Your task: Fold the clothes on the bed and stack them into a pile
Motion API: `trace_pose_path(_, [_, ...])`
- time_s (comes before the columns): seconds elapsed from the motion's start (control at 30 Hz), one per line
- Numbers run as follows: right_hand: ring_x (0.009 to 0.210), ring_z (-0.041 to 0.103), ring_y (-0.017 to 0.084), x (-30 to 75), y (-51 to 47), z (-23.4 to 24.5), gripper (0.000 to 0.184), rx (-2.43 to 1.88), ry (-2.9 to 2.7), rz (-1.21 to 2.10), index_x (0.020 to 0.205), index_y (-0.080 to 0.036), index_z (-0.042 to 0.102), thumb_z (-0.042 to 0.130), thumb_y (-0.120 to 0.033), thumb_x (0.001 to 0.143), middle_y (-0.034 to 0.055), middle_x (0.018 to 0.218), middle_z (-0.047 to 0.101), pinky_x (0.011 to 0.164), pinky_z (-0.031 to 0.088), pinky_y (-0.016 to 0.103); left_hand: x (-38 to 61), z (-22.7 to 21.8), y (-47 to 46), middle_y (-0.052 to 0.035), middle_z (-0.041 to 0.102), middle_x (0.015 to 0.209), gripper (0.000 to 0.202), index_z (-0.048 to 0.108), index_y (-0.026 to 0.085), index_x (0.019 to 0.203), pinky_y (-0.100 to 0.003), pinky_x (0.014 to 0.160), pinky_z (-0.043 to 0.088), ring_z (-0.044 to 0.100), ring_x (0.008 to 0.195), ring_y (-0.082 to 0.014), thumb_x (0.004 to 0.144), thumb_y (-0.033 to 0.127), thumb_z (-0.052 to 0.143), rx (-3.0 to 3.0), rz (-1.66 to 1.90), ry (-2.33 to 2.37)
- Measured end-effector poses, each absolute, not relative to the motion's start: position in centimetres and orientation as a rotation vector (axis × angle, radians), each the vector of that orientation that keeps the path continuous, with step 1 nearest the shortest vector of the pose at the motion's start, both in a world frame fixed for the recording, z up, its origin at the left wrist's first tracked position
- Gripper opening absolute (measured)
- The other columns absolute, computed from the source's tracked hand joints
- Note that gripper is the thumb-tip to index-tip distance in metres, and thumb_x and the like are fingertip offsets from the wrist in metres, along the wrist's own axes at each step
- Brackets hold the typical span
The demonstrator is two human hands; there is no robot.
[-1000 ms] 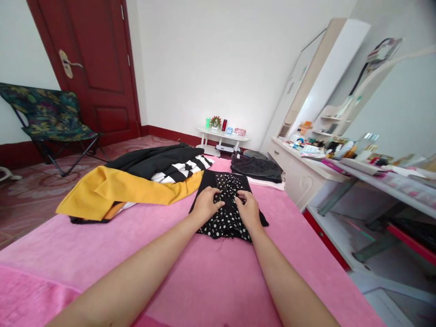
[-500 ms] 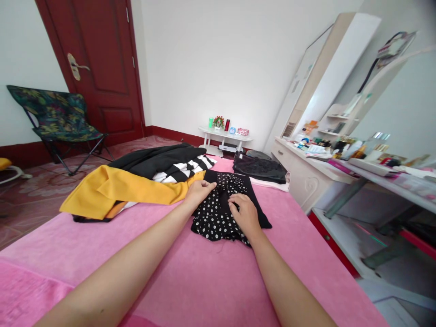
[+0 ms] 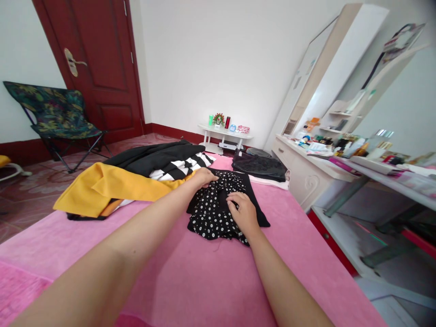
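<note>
A black garment with white polka dots [image 3: 207, 220] lies bunched over plain black fabric [image 3: 260, 213] on the pink bed cover [image 3: 204, 277]. My left hand [image 3: 203, 176] is at the garment's far left part, its fingers closed in a pinch on the cloth. My right hand [image 3: 244, 212] rests on the garment's right side, with thumb and fingertips drawn together on the fabric beside a plain dark patch. Left of the garment, a yellow sleeve [image 3: 126, 184] stretches out, partly behind my left forearm.
Black clothing [image 3: 153, 156] and a black-and-white striped piece [image 3: 180, 167] are heaped at the far left. Folded dark clothes [image 3: 260, 167] lie at the bed's far right. A cluttered dressing table [image 3: 303, 168] stands to the right, a camping chair [image 3: 57, 113] to the left.
My left hand has shifted slightly up and away along the polka-dot garment, its forearm swinging further across the yellow sleeve. My right hand has barely moved.
</note>
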State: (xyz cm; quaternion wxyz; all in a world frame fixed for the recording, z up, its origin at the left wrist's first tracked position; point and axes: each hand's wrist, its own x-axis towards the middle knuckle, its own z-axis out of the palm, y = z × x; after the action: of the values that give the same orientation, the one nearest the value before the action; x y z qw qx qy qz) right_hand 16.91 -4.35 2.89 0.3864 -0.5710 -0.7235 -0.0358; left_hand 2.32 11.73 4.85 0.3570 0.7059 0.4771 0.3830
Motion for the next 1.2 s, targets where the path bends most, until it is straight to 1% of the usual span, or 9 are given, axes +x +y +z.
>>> trace_pose_path(0.1, [0.096, 0.057, 0.021, 16.9, -4.2, 2.8, 0.021, -1.468, -1.838, -0.099, 0.084, -0.025, 0.068, 0.049, -0.015, 0.083, 0.0026, 0.1, 0.067, 0.087, 0.044, 0.035, -0.7, 3.3, 11.6, -0.0003, 0.054, 0.041, 0.026, 0.055, 0.015, 0.052, -0.027, 0.046, 0.044, 0.051, 0.039, -0.0132, 0.071, 0.027, 0.069, 1.795, 0.818, 1.366])
trace_pose_path(0.2, [0.096, 0.057, 0.022, 16.8, -4.1, 2.8, 0.021, -1.483, -1.844, -0.112, 0.083, -0.025, 0.068, 0.05, -0.014, 0.083, 0.0025, 0.1, 0.067, 0.086, 0.044, 0.035, -2.9, 2.8, 11.1, -0.0027, 0.059, 0.047, 0.024, 0.056, 0.016, 0.05, -0.028, 0.049, 0.047, 0.056, 0.044, -0.015, 0.068, 0.024, 0.07, 1.844, 0.778, 1.436])
trace_pose_path(0.33, [0.096, 0.057, 0.022, 16.8, -4.0, 2.7, 0.02, -1.486, -1.845, -0.121, 0.083, -0.025, 0.068, 0.049, -0.015, 0.084, 0.0024, 0.1, 0.067, 0.087, 0.044, 0.036, -2.4, 4.6, 10.6, -0.0045, 0.069, 0.075, 0.002, 0.066, 0.018, 0.07, -0.031, 0.075, 0.05, 0.065, 0.077, -0.0197, 0.069, 0.02, 0.066, 1.992, 0.995, 1.405])
trace_pose_path(0.43, [0.097, 0.057, 0.022, 16.8, -3.9, 2.7, 0.02, -1.485, -1.845, -0.118, 0.083, -0.025, 0.068, 0.049, -0.016, 0.084, 0.0023, 0.1, 0.067, 0.088, 0.044, 0.036, -0.3, 6.3, 10.4, -0.0026, 0.07, 0.098, 0.02, 0.07, 0.021, 0.09, -0.028, 0.089, 0.047, 0.063, 0.095, -0.0181, 0.075, 0.016, 0.057, 2.133, 1.071, 1.19])
trace_pose_path(0.53, [0.097, 0.057, 0.022, 16.9, -4.0, 2.8, 0.021, -1.474, -1.836, -0.097, 0.084, -0.025, 0.068, 0.049, -0.017, 0.084, 0.0024, 0.1, 0.067, 0.089, 0.043, 0.037, 1.2, 6.0, 9.9, -0.0009, 0.064, 0.121, 0.033, 0.066, 0.023, 0.111, -0.026, 0.1, 0.04, 0.057, 0.113, -0.0173, 0.079, 0.02, 0.056, 2.308, 0.922, 0.941])
trace_pose_path(0.67, [0.097, 0.058, 0.021, 17.1, -4.1, 2.8, 0.019, -1.439, -1.782, -0.005, 0.084, -0.025, 0.068, 0.05, -0.017, 0.083, 0.0017, 0.1, 0.068, 0.089, 0.044, 0.036, 1.0, 3.0, 8.8, -0.0076, 0.042, 0.144, 0.049, 0.046, 0.017, 0.136, -0.032, 0.111, 0.026, 0.038, 0.133, -0.0201, 0.088, 0.03, 0.045, 2.326, 0.78, 1.057])
trace_pose_path(0.83, [0.089, 0.063, 0.02, 17.8, -3.7, 2.2, 0.02, -1.463, -1.506, 0.167, 0.095, -0.021, 0.064, 0.049, -0.028, 0.084, 0.0059, 0.099, 0.068, 0.084, 0.048, 0.034, 0.2, 1.0, 7.8, -0.0121, 0.03, 0.15, 0.054, 0.036, 0.011, 0.142, -0.038, 0.114, 0.018, 0.025, 0.139, -0.0226, 0.094, 0.037, 0.03, 2.299, 0.732, 1.189])
trace_pose_path(0.97, [0.066, 0.064, 0.017, 19.7, -1.2, 2.4, 0.038, -1.637, -1.325, 0.268, 0.11, -0.016, 0.058, 0.054, -0.04, 0.08, 0.009, 0.098, 0.067, 0.068, 0.052, 0.032, 0.6, 0.7, 7.8, -0.0084, 0.027, 0.152, 0.056, 0.035, 0.016, 0.142, -0.037, 0.114, 0.017, 0.024, 0.14, -0.022, 0.094, 0.044, 0.028, 2.325, 0.712, 1.267])
trace_pose_path(1.2, [0.079, 0.063, 0.021, 22.4, 6.8, 3.9, 0.039, -1.822, -1.263, 0.143, 0.091, -0.016, 0.064, 0.065, -0.047, 0.067, 0.0096, 0.092, 0.067, 0.069, 0.048, 0.03, 0.6, 0.6, 7.8, -0.0046, 0.024, 0.153, 0.057, 0.031, 0.02, 0.145, -0.04, 0.114, 0.018, 0.022, 0.14, -0.0222, 0.095, 0.047, 0.022, 2.354, 0.665, 1.312])
